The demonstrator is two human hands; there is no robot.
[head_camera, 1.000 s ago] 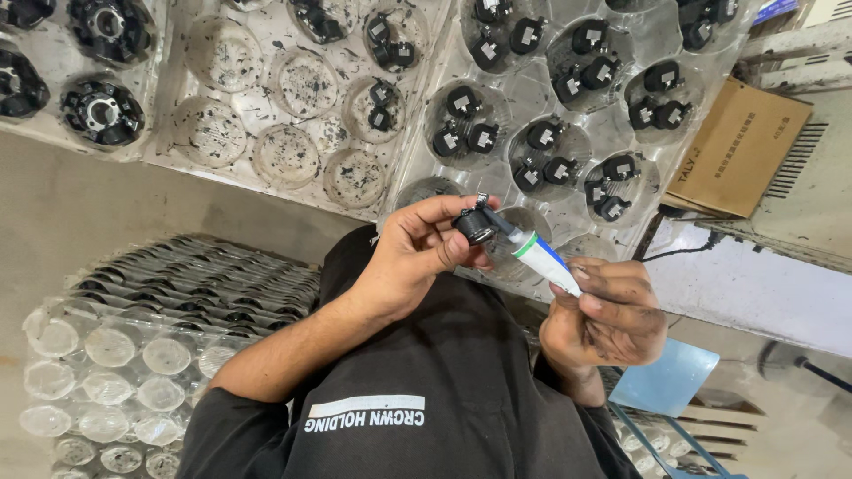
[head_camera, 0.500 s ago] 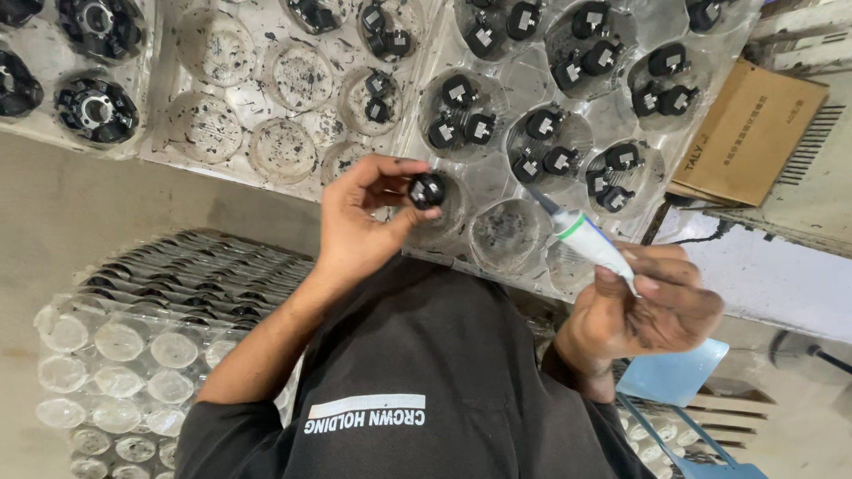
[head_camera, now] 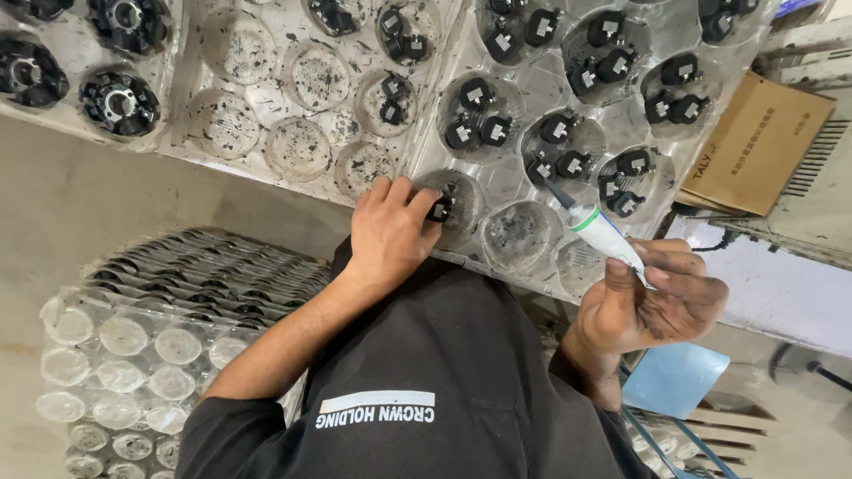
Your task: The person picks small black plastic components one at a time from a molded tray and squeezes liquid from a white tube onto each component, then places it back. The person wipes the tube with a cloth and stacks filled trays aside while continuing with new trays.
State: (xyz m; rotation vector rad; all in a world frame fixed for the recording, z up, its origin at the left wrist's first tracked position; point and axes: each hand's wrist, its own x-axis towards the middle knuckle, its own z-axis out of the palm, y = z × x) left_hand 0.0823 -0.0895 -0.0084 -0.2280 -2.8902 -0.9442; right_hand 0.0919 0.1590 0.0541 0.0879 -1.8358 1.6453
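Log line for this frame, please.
left hand: setting small black part into clear tray cup | right hand: holding white tube, nozzle up

Left hand (head_camera: 388,232) reaches forward, fingers (head_camera: 424,206) pinched together; right hand (head_camera: 655,302) sits lower, fingers curled in a grip.

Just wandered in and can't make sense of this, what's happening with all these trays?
A person sits over clear plastic trays with round pockets. The left hand pinches a small black part at a pocket near the tray's edge. The right hand holds a white tube with a dark nozzle, its tip pointing toward the filled pockets. Many pockets on the right hold pairs of black parts; several in the middle hold none. A stack of clear trays sits lower left, and a cardboard box lies on the right.
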